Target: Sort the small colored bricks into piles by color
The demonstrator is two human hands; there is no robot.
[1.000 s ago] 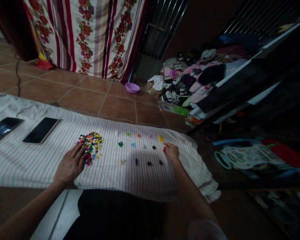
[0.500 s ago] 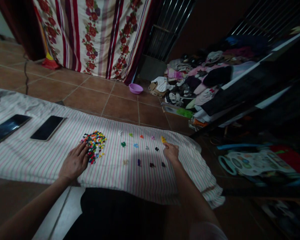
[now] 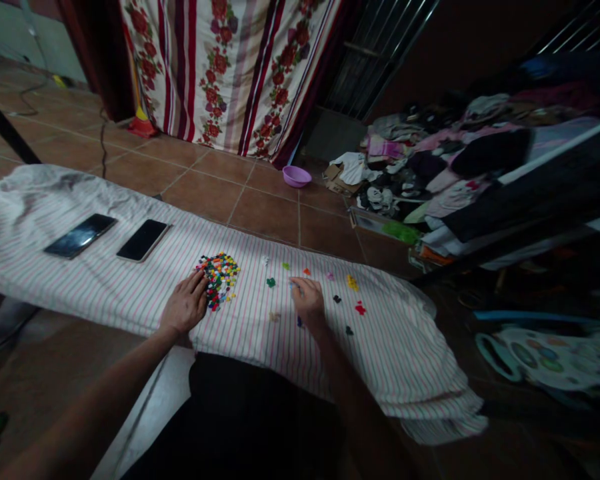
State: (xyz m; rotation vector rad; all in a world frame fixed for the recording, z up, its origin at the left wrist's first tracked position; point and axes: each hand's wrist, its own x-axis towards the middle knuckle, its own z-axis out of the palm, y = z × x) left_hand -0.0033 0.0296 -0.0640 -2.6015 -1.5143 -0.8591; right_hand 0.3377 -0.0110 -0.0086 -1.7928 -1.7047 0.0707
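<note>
A pile of small multicoloured beads (image 3: 222,277) lies on the striped cloth (image 3: 250,340). My left hand (image 3: 185,303) rests at the pile's left edge, fingers stretched out flat and touching the outer beads. To the right, small groups sorted by colour are spread in rows. My right hand (image 3: 309,300) is over the middle of them, fingertips pinched together at the light blue beads; anything between the fingers is too small to make out. Around it are green beads (image 3: 271,283), beige beads (image 3: 275,317), dark blue beads (image 3: 300,322), yellow beads (image 3: 352,283) and red beads (image 3: 361,307).
Two phones, one dark (image 3: 80,236) and one light-edged (image 3: 143,241), lie on the cloth at left. Beyond it, a purple basin (image 3: 297,177) stands on the tiled floor before a floral curtain (image 3: 240,73). A clothes heap (image 3: 430,160) fills the right.
My right hand has moved left from the yellow beads to the light blue ones, uncovering the red group. My left hand stays by the pile. The view has shifted, moving the scene rightward.
</note>
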